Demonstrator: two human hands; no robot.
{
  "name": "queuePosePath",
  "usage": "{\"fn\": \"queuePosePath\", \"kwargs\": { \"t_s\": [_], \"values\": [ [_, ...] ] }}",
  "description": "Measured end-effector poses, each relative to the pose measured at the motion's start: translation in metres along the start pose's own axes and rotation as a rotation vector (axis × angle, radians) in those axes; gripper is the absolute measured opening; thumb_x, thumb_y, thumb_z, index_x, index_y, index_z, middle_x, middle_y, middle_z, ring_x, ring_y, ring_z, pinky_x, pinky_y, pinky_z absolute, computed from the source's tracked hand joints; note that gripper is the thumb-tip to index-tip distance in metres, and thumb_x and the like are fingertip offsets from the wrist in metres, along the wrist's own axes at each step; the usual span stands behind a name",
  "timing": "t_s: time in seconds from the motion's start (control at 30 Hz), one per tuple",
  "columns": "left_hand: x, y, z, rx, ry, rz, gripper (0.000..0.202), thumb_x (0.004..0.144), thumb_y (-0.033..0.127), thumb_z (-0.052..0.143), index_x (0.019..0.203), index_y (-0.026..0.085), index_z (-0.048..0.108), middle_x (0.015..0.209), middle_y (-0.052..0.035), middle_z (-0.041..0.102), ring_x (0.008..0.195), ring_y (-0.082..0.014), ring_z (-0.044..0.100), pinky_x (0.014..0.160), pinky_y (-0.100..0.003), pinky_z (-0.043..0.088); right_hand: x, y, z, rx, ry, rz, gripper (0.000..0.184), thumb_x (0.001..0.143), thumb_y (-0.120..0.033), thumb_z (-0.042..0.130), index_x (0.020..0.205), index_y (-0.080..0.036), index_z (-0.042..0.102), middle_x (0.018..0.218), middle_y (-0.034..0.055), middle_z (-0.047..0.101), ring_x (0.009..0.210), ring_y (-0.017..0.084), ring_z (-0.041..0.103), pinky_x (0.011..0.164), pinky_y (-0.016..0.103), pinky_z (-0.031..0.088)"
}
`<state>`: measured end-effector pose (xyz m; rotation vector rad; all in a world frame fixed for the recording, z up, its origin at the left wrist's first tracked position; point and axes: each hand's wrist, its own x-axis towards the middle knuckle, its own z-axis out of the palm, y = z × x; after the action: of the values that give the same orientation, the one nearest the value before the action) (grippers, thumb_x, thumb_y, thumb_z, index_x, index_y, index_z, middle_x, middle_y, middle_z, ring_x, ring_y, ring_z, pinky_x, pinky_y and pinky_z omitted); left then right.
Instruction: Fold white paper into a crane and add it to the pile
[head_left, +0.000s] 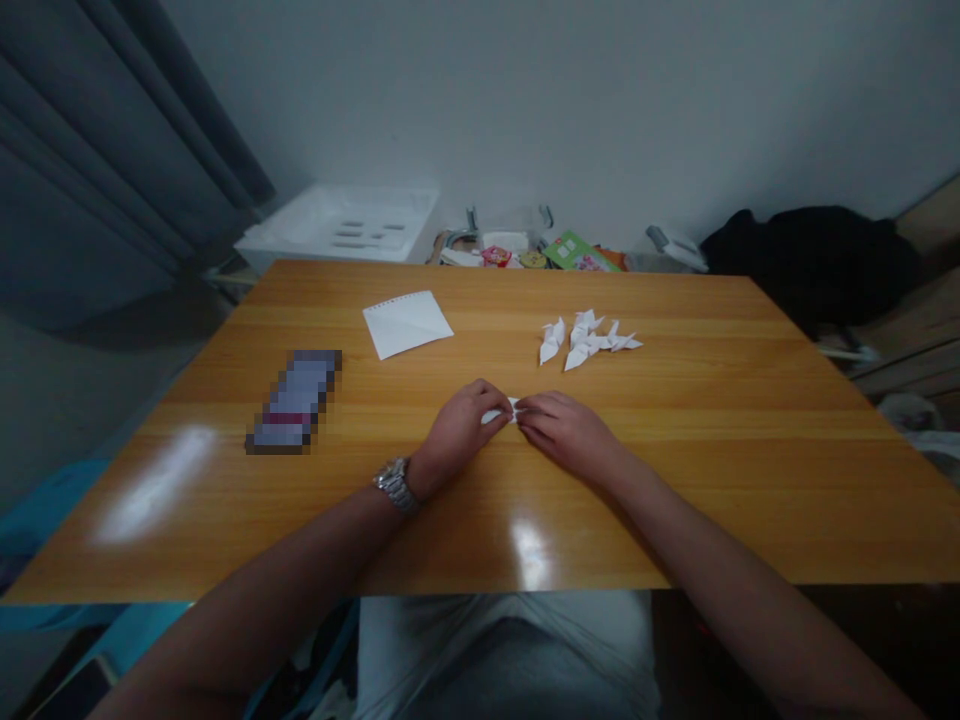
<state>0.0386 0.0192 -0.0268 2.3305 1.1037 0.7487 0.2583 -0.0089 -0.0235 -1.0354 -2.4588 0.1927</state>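
Observation:
Near the middle of the wooden table (360, 520), my left hand (466, 420) and my right hand (568, 428) meet over a small folded piece of white paper (493, 414). The fingers of both hands are closed on it, and they cover most of it. A metal watch is on my left wrist. Just beyond my right hand, several folded white paper figures (589, 338) lie in a loose group. Farther off to the left is a sheet of white paper (408, 325) with a torn, perforated edge, lying flat.
A blurred-out phone (295, 402) lies on the left of the table. Behind the far edge stand a white plastic tray (300, 225) and a jumble with a green booklet (577, 252). Dark cloth (814, 255) is heaped at the back right, and a curtain (112, 150) hangs left.

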Motion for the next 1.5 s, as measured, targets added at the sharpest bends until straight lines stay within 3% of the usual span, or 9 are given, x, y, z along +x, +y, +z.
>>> {"fn": "queuePosePath", "kwargs": {
  "t_s": [0.2, 0.43, 0.7, 0.97, 1.3, 1.5],
  "values": [
    [-0.005, 0.000, -0.009, 0.272, -0.077, 0.120, 0.025, 0.104, 0.031, 0.050, 0.111, 0.018, 0.070, 0.113, -0.0089, 0.068, 0.102, -0.0228, 0.064, 0.093, -0.037, 0.051, -0.004, 0.000, -0.001, -0.054, -0.060, 0.014, 0.033, 0.100, -0.024, 0.055, 0.130, -0.017, 0.067, 0.138, 0.0164, 0.065, 0.124, 0.031, 0.062, 0.105, 0.051, 0.053],
    [-0.017, 0.006, -0.009, 0.476, -0.107, 0.171, 0.032, 0.103, 0.030, 0.051, 0.129, 0.015, 0.062, 0.127, -0.0149, 0.065, 0.114, -0.0279, 0.062, 0.100, -0.044, 0.050, -0.006, 0.004, 0.003, 0.002, -0.056, 0.046, 0.042, 0.100, -0.027, 0.057, 0.141, -0.020, 0.059, 0.145, 0.0152, 0.059, 0.132, 0.030, 0.058, 0.111, 0.052, 0.050],
    [-0.017, 0.011, -0.012, 0.511, -0.151, 0.152, 0.035, 0.103, 0.029, 0.049, 0.131, 0.012, 0.060, 0.128, -0.0156, 0.065, 0.111, -0.0280, 0.064, 0.098, -0.042, 0.053, -0.006, 0.006, 0.000, -0.027, -0.107, 0.007, 0.043, 0.102, -0.029, 0.053, 0.144, -0.019, 0.056, 0.147, 0.0161, 0.057, 0.135, 0.029, 0.055, 0.113, 0.051, 0.047],
    [-0.017, 0.016, -0.014, 0.469, -0.167, 0.122, 0.035, 0.105, 0.025, 0.042, 0.131, 0.010, 0.060, 0.129, -0.0175, 0.065, 0.114, -0.0282, 0.065, 0.098, -0.043, 0.055, -0.009, 0.008, 0.000, -0.002, -0.105, 0.034, 0.044, 0.103, -0.021, 0.049, 0.146, -0.023, 0.053, 0.152, 0.0141, 0.052, 0.138, 0.028, 0.052, 0.113, 0.051, 0.047],
    [-0.020, -0.007, -0.024, 0.427, -0.276, 0.202, 0.040, 0.108, 0.025, 0.033, 0.136, 0.011, 0.059, 0.148, -0.0130, 0.056, 0.128, -0.0221, 0.061, 0.111, -0.036, 0.048, -0.012, 0.021, -0.001, 0.063, -0.139, 0.019, 0.045, 0.104, -0.021, 0.044, 0.147, -0.019, 0.053, 0.156, 0.0127, 0.048, 0.140, 0.025, 0.052, 0.116, 0.047, 0.046],
    [-0.021, -0.002, -0.022, 0.450, -0.255, 0.189, 0.042, 0.108, 0.029, 0.036, 0.142, 0.013, 0.055, 0.148, -0.0124, 0.056, 0.131, -0.0231, 0.057, 0.111, -0.037, 0.047, -0.012, 0.020, -0.006, -0.001, -0.165, 0.000, 0.043, 0.103, -0.021, 0.044, 0.144, -0.014, 0.057, 0.155, 0.0155, 0.048, 0.140, 0.027, 0.052, 0.116, 0.047, 0.045]
  ]
}}
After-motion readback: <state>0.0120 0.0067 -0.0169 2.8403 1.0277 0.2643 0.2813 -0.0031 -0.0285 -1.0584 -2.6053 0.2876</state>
